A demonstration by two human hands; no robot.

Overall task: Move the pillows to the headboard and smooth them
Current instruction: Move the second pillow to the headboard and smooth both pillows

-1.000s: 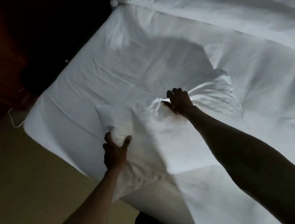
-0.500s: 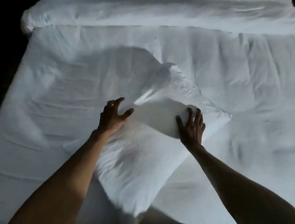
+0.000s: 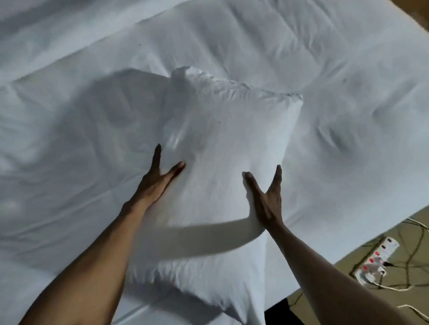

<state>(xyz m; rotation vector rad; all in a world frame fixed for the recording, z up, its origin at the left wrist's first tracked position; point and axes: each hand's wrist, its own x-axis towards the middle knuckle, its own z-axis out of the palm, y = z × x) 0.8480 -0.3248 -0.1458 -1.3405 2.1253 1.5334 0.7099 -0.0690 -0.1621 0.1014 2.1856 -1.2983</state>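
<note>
A white pillow (image 3: 222, 146) lies lengthwise on the white bed (image 3: 53, 154), its near corner hanging past the mattress edge toward me. My left hand (image 3: 155, 179) presses against the pillow's left side, thumb on top and fingers along the edge. My right hand (image 3: 266, 196) clamps the right side the same way, thumb spread over the top. Both hands squeeze the pillow between them. The headboard is not in view.
A folded white duvet (image 3: 69, 27) runs across the far side of the bed. On the tan floor at the right lie a white power strip (image 3: 377, 259) with red switches and tangled cables (image 3: 426, 256). The mattress edge (image 3: 383, 228) runs diagonally at lower right.
My view has swung right, bringing the floor and power strip into sight. Both hands shifted from the pillow's top to its two long sides, and the pillow now lies straighter.
</note>
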